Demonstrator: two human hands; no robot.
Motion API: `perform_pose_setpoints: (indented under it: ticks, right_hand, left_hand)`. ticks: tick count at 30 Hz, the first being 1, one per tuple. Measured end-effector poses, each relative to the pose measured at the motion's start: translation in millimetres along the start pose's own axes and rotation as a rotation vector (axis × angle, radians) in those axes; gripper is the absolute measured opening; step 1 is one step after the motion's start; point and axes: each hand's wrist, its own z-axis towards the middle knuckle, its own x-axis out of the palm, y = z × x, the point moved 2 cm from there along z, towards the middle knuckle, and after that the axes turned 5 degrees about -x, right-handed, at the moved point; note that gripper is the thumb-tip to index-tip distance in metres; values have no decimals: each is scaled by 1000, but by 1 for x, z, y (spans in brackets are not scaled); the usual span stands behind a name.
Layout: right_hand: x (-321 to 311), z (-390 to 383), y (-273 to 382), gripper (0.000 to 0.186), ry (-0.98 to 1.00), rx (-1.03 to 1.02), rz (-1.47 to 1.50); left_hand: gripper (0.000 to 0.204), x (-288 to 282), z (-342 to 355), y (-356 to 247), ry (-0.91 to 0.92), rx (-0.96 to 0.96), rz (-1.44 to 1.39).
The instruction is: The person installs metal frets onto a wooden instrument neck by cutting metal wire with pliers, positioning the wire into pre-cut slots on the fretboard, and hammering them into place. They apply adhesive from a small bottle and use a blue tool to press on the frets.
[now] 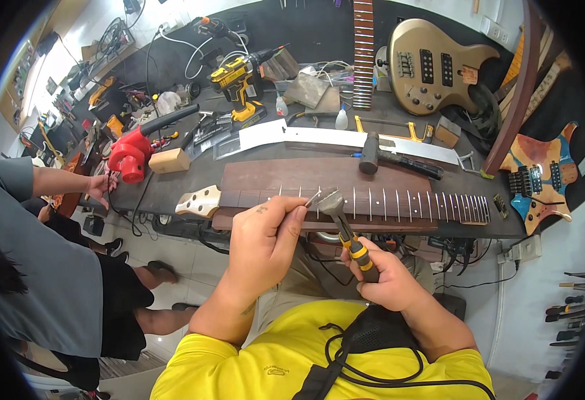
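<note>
Left hand [264,237] pinched thin metal strip [314,198]: likely light, stiff, best held near one end. Right hand [391,277] clasped nippers [346,231].

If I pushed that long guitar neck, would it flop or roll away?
The guitar neck probably wouldn't flop: it looks like long, straight wood. It might slide rather than roll, being broad and flat on top, though its underside is hidden.
</note>
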Motion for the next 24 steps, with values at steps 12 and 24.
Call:
perform_pose_setpoints:
  ticks: [12, 24]
  right_hand:
    - [-2, 0, 1, 46, -6, -70, -64]
    - [4, -1, -2, 20, 11, 77, -22]
  left_hand:
    - [14, -12, 3, 0, 150, -42, -80]
    - [65, 17, 1, 40, 216, -452, -1132]
